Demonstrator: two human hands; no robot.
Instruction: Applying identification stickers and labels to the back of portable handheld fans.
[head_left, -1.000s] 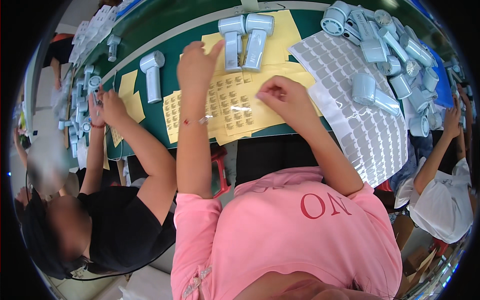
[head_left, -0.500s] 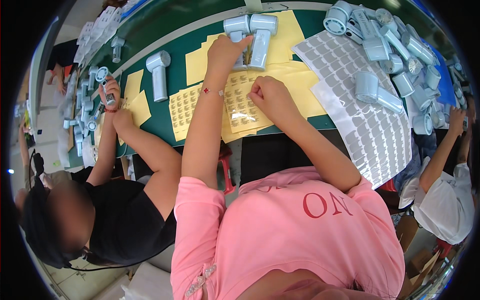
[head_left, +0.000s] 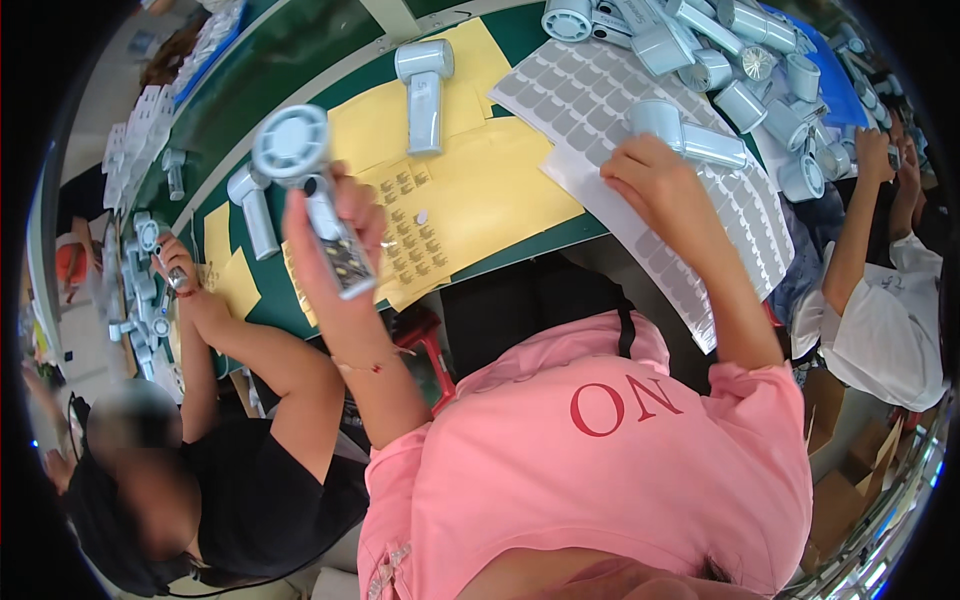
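Note:
My left hand is wrapped round the handle of a light blue handheld fan, lifted above the table. The fan's round, vented head points up, and a dark panel with small markings shows on its handle. My right hand hovers at the left edge of a sheet of grey labels, its fingers curled together; what they pinch, if anything, is hidden. Just beyond those fingers another handheld fan lies on the label sheet. A third handheld fan rests on yellow sheets printed with small dark stickers.
A heap of light blue fans fills the far right. To the left, another fan lies on the green table. A co-worker in black handles a fan at left; a person in white works at right.
My left hand has lifted one of the two side-by-side fans and brought it left and nearer. My right hand has moved from the yellow sticker sheet rightward to the grey label sheet.

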